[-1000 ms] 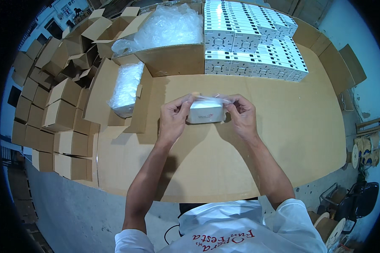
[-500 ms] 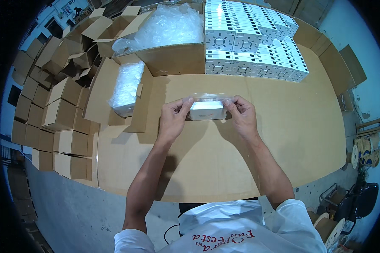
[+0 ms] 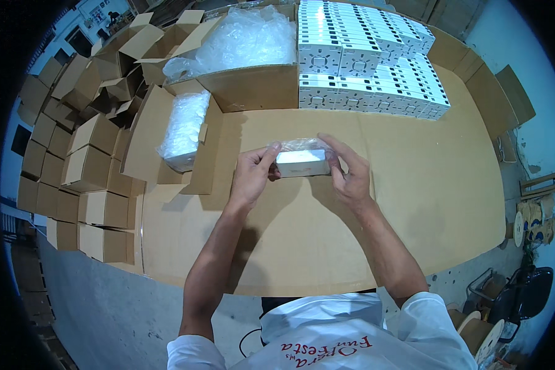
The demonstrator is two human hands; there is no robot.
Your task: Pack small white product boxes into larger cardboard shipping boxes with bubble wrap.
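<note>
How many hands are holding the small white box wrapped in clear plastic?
2. The left hand grips the small white box wrapped in clear plastic at its left end; the right hand grips its right end.

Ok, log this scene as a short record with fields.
left hand: grips left end of white box in clear wrap
right hand: grips its right end
height: box held above cardboard table
far side: stacked white boxes
open carton: holds clear plastic
left of table: folded cartons, stacked
</note>
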